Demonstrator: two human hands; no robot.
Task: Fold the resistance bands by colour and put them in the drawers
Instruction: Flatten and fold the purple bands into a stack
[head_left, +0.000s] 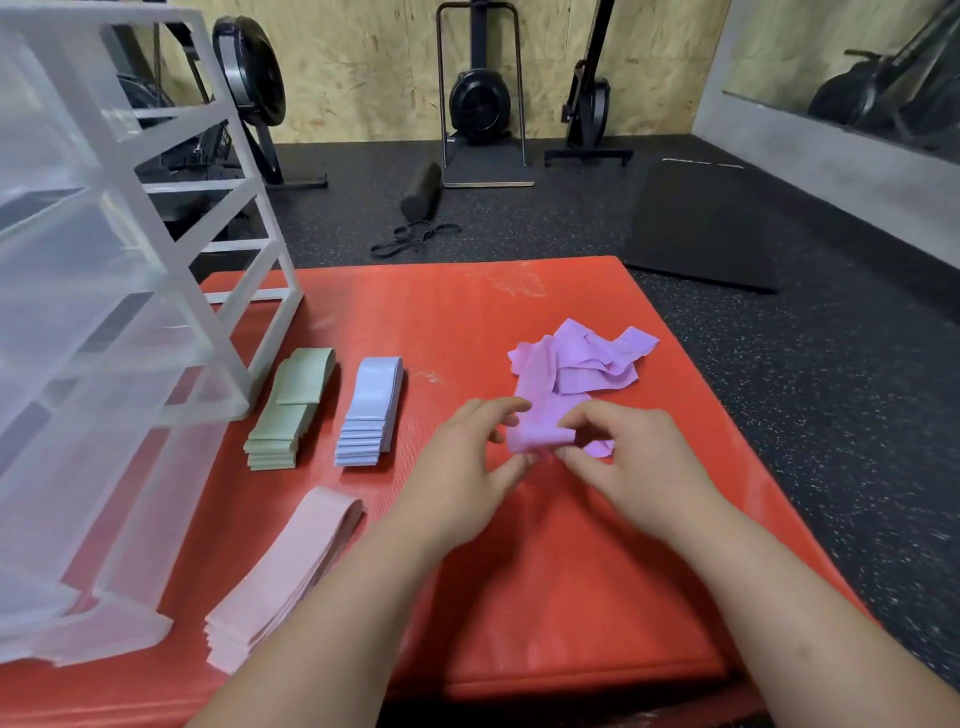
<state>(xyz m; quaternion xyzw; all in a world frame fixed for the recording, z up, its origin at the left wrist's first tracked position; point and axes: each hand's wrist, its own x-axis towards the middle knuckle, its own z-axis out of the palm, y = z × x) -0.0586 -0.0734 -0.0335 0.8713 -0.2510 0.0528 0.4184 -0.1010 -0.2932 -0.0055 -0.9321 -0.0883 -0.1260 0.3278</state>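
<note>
Head view, single frame.

- Left hand (467, 452): thumb and forefinger pinch the near left edge of a purple band (535, 423). The other fingers are loosely curled.
- Right hand (618, 449): thumb and fingertips pinch the same band at its near right edge. The fingers cover that corner.
- The purple band is held just above the red mat (545, 571), with its far end running into the loose purple pile (587, 358). I cannot tell where the band ends and the pile begins, or how many bands are in the pile.
- Folded stacks lie on the mat to the left: green stack (291, 410), blue stack (370, 410) just beside it, and pink stack (291, 561) nearer the camera. The left forearm crosses in front of the pink stack's near end.
- Drawer unit (104, 312): translucent, stands on the mat's left side, cut off by the left edge of the frame. Its contents are hard to make out through the plastic. A lower drawer appears pulled out towards the pink stack.
- The gym machines at the back wall are dark and their details are unclear.
</note>
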